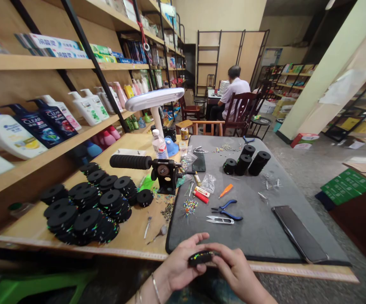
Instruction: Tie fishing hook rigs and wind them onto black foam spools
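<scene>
- A black, round, foam-like spool with yellow-green specks on its rim [198, 258] is held between the two hands, by the front edge of the grey padded mat [249, 234].
- Its rim is turned toward the camera; its visible long axis is set across the view, from the fingers of one hand to those of the other.
- The left end is cradled by the left hand [184, 261], thumb below it, index finger stretched out beyond.
- The right end is met by the closed thumb and fingertips of the right hand [235, 266]; both hands are equally near.
- The spool's flat faces are mostly hidden by the steep viewing angle, and its ends are covered by fingers.
- Whether a fine thread or pin is also pinched at the right fingertips cannot be told.
</scene>
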`<act>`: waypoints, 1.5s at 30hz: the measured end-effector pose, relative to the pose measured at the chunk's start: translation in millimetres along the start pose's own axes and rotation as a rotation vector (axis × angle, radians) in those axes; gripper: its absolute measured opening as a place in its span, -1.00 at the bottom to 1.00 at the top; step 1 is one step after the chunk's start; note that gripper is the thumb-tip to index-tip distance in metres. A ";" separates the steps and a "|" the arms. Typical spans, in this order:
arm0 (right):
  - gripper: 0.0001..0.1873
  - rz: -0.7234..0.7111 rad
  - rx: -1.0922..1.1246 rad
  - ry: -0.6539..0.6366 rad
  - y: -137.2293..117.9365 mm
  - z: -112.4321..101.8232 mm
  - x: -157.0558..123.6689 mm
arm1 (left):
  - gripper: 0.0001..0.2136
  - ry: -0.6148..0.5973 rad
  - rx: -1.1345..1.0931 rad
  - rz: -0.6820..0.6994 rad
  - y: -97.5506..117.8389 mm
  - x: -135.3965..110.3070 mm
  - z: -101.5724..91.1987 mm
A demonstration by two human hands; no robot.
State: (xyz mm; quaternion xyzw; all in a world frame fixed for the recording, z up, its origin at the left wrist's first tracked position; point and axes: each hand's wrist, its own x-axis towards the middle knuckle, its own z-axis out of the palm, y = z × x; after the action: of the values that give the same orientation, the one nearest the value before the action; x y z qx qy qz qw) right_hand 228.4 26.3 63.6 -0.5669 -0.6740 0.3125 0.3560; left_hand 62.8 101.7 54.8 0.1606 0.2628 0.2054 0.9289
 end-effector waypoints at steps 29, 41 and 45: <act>-0.87 0.063 -0.150 0.057 -9.4 -13.6 -0.5 | -0.77 0.035 0.609 0.095 7.0 -3.9 15.6; -0.79 0.023 -0.163 0.050 -9.3 -11.4 -1.1 | -0.78 0.022 0.562 0.128 2.7 -3.6 12.2; -0.79 0.015 -0.141 0.035 -7.1 -11.5 -1.0 | -0.79 -0.002 0.505 0.132 3.2 -2.7 13.8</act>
State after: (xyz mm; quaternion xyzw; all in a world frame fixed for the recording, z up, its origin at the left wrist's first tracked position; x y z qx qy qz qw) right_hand 234.3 24.3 75.7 -0.6009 -0.6839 0.2568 0.3244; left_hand 67.4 100.6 68.5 0.4044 0.2935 0.1936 0.8443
